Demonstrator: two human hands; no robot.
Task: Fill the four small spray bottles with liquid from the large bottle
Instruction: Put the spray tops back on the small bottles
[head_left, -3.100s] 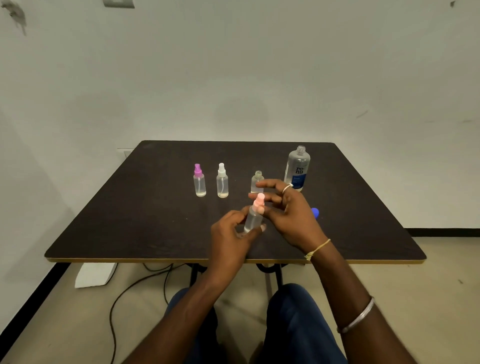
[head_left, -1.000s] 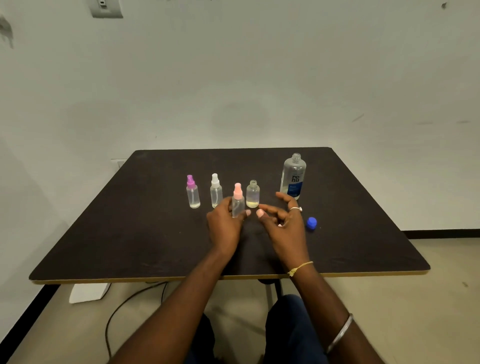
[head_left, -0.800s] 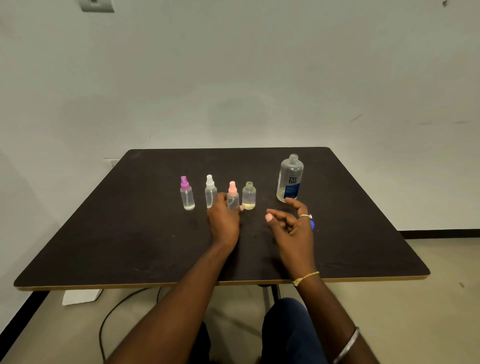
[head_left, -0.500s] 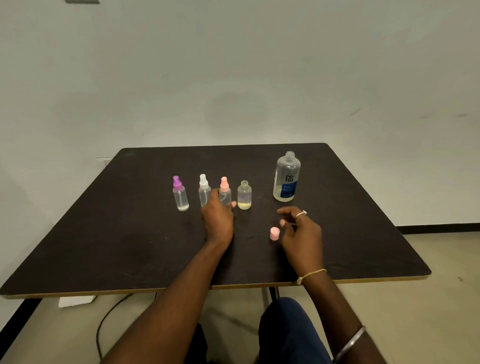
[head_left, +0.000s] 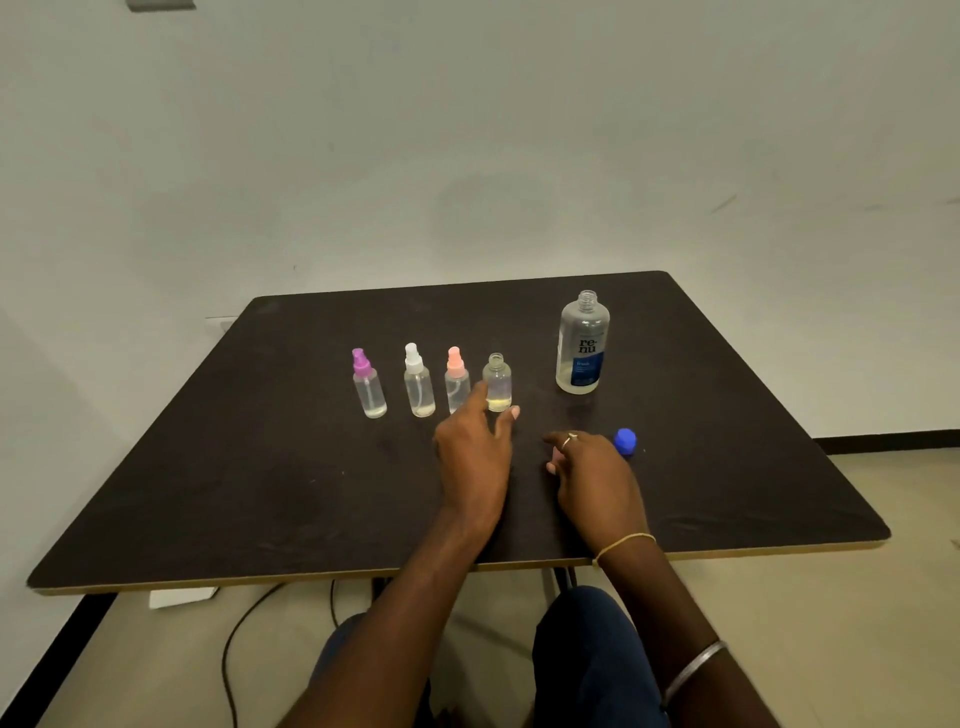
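Observation:
Four small bottles stand in a row on the dark table (head_left: 260, 493): a purple-topped spray bottle (head_left: 369, 387), a white-topped spray bottle (head_left: 418, 382), a pink-topped spray bottle (head_left: 456, 379) and an uncapped small bottle (head_left: 497, 382) with a little yellowish liquid. To their right stands the large bottle (head_left: 582, 345), open. My left hand (head_left: 475, 457) stretches forward with its fingers straight. Its index tip is at the uncapped bottle's left side and partly covers the pink-topped one. My right hand (head_left: 595, 475) rests on the table with fingers curled over a pale pink bit that is mostly hidden.
A blue cap (head_left: 625, 441) lies on the table just right of my right hand. The table's front edge (head_left: 311, 577) is close to my knees. Cables (head_left: 234, 639) and a white box (head_left: 182, 596) lie on the floor underneath.
My left hand set the pink-topped bottle into the row, let go and reached right to the uncapped bottle. My right hand put a pink cap on the table and now covers it.

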